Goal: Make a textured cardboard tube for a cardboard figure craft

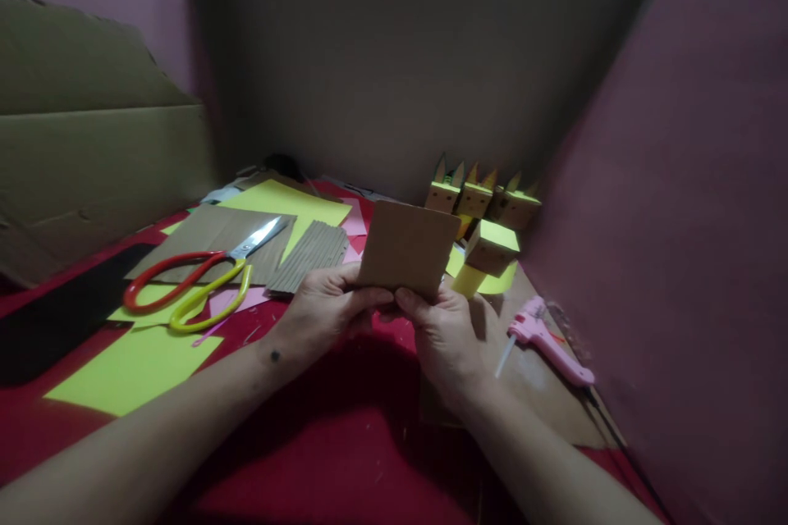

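A flat, squarish piece of brown cardboard is held up at the middle of the view. My left hand pinches its lower left part, thumb in front. At the lower right edge my right hand grips the same piece, and the two thumbs nearly touch. The fingers behind the cardboard are mostly hidden. Left of my left hand lies a stack of cardboard strips. Scissors with one red and one yellow handle rest on a larger cardboard sheet.
A pink glue gun lies on cardboard at the right. Behind it stand a yellow-topped box and several small boxes with ear-like points. Yellow paper lies at the left on the red cloth; large cardboard stands beyond.
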`<state>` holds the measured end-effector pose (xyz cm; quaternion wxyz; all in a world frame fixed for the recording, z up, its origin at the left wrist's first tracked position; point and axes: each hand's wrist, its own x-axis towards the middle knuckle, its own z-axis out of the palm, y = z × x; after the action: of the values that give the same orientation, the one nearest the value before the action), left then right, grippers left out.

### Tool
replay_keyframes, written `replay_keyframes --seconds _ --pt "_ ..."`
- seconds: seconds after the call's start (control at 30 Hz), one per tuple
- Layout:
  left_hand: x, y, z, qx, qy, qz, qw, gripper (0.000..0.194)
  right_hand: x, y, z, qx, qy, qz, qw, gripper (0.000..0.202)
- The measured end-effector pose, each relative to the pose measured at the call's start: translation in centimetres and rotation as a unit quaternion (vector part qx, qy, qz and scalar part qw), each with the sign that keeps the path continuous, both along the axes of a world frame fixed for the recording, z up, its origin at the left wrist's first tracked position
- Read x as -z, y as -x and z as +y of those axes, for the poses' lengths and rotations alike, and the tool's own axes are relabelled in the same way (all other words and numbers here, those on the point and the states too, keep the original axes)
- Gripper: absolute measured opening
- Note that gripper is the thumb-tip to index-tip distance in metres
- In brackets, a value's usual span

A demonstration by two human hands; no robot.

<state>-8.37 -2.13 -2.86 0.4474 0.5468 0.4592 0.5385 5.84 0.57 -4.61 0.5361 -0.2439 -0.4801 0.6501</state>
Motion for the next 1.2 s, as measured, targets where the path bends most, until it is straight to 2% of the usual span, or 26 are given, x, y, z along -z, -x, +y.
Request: replay_keyframes --seconds 0.13,0.27,0.43,0.53,0.63,0.77,0.9,0.97,1.1,1.2 --pt "-0.2 0.4 0.1 -0.004 -0.056 0.006 0.998 0.010 -0.7 -0.6 0.2 -0.005 -0.033 -0.047 0.998 0.008" --pt "-0.6 0.7 0.1 -0.020 -0.031 -0.002 0.999 0.011 -0.8 -1.2 0.3 -0.011 -0.080 -0.133 0.988 0.012" --pt "0.0 0.0 0.3 -0.017 -0.003 -0.019 1.000 0.016 0.1 -0.7 0.6 0.040 -0.048 -0.057 0.996 0.015" --pt "0.1 -0.2 0.4 -0.015 0.000 -0.029 0.999 0.017 0.2 -0.6 0.9 0.014 -0.038 -0.044 0.998 0.015" --pt "-0.3 0.2 0.3 -0.038 0.000 0.004 0.999 0.015 -0.3 -0.9 1.0 -0.030 -0.062 -0.092 0.993 0.012" --pt "-0.4 0.8 0.1 -0.062 0.009 0.048 0.997 0.022 -0.5 -1.0 0.4 -0.028 -0.064 -0.116 0.991 0.013" --pt "0.4 0.7 0.2 -0.013 -0.020 0.037 0.999 0.019 0.0 -0.6 0.3 -0.009 -0.031 -0.025 0.999 0.012" --pt "0.7 0.5 0.3 -0.008 -0.050 0.052 0.997 0.017 0.1 -0.7 0.5 -0.017 -0.022 -0.006 1.000 0.011" --pt "0.7 0.6 0.2 -0.044 -0.109 0.076 0.990 0.014 0.0 -1.1 0.9 0.010 -0.067 -0.081 0.994 0.005" --pt "0.4 0.7 0.1 -0.034 -0.111 0.074 0.990 0.017 0.0 -1.3 0.8 0.035 -0.112 -0.123 0.985 0.007"
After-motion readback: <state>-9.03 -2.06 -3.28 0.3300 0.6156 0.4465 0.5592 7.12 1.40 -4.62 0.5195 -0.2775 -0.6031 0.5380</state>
